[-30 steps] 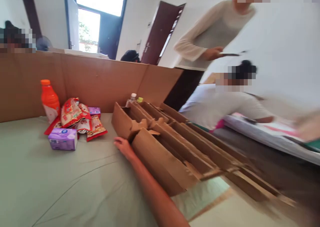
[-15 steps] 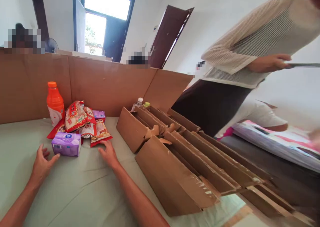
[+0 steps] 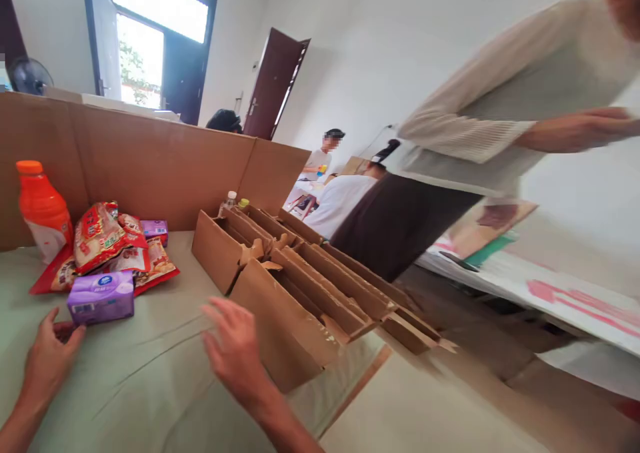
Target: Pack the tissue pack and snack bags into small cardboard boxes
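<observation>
My left hand [image 3: 53, 356] rests on the pale green cloth with its fingers apart, right by the near left corner of a purple tissue pack [image 3: 101, 298]; I cannot tell whether they touch. My right hand [image 3: 233, 346], somewhat blurred, is raised over the cloth beside the cardboard divider box [image 3: 280, 326], fingers spread and holding nothing. Behind the tissue pack lie several red snack bags [image 3: 103, 236] in a heap. A second purple pack [image 3: 155, 228] shows partly behind them. An orange bottle [image 3: 44, 206] with an orange cap stands upright at the left.
A cardboard screen [image 3: 165, 166] runs along the table's back. Two bottles, one clear [image 3: 230, 201], stand partly hidden behind the divider box. A person in a light knit top [image 3: 480, 126] stands close on the right. Others sit farther back near a table [image 3: 575, 293].
The view has swung to the right, so things appear farther left. My right hand has moved away from the snack bags toward the divider box. My left hand stays near the tissue pack.
</observation>
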A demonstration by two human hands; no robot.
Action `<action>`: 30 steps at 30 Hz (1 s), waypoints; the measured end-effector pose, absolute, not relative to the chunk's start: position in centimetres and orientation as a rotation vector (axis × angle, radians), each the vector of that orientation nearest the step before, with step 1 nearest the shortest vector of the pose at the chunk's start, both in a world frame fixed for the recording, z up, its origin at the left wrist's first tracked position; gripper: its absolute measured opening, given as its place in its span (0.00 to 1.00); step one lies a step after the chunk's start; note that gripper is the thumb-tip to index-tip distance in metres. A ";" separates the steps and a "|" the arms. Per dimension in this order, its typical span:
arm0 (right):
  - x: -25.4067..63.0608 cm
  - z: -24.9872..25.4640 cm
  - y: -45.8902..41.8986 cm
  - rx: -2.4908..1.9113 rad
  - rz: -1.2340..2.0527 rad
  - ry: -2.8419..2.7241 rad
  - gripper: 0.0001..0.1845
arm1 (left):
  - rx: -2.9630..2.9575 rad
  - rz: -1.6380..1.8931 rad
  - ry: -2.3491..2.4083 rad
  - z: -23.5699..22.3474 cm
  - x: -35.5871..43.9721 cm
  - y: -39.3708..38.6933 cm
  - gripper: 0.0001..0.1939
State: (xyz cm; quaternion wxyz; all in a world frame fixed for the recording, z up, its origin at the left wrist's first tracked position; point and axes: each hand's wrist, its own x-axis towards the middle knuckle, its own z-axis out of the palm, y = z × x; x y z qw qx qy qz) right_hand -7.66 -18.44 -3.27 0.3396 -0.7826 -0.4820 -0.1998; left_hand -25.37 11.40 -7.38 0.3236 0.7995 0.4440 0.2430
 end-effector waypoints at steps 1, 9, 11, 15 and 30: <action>-7.6 -2.5 -21.0 -2.040 -0.732 -1.221 0.23 | 2.057 0.662 1.186 -7.6 -25.9 10.7 0.44; -1.2 -3.3 -32.6 -2.303 -0.810 -0.777 0.36 | 1.872 0.795 1.181 -9.7 -28.0 3.8 0.45; -0.6 -3.7 -33.3 -2.226 -0.533 -0.848 0.30 | 1.848 0.814 1.134 -9.9 -28.5 2.3 0.42; -2.8 -1.3 -32.1 -1.935 -0.225 -1.262 0.16 | 1.822 0.795 1.009 -9.7 -31.4 -0.3 0.38; -11.3 0.0 -21.8 -1.456 0.015 -1.365 0.24 | 1.766 0.716 0.858 -8.2 -43.0 -2.0 0.60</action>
